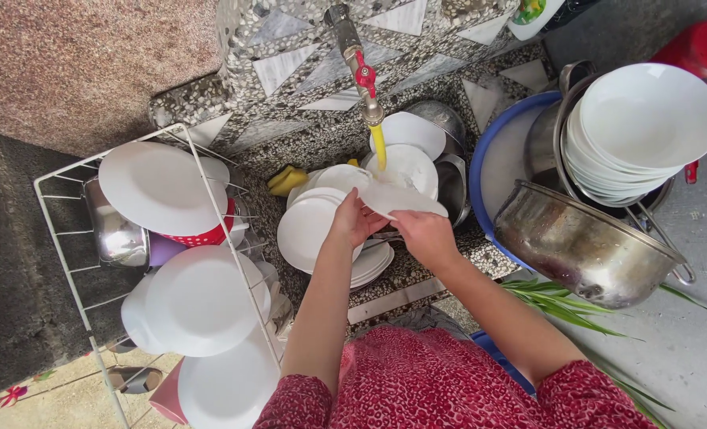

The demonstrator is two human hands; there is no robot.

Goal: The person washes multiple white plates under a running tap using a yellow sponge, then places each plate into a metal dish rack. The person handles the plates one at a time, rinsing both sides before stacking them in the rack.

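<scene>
Your left hand [355, 221] and right hand [422, 232] both clamp one round white ceramic plate [397, 199] under the single red-handled metal tap [361, 71], beside one stack of white plates [313, 230].

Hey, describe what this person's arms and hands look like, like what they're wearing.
Both forearms are bare. The left hand and right hand wear no gloves, and no rings or watch show. Red sleeves with a fine pale pattern end about the elbows, matching the top.

Counting here: one white wire rack [51, 208], one big steel pot [584, 246], one blue plastic basin [490, 151], one red-handled tap [361, 75].
</scene>
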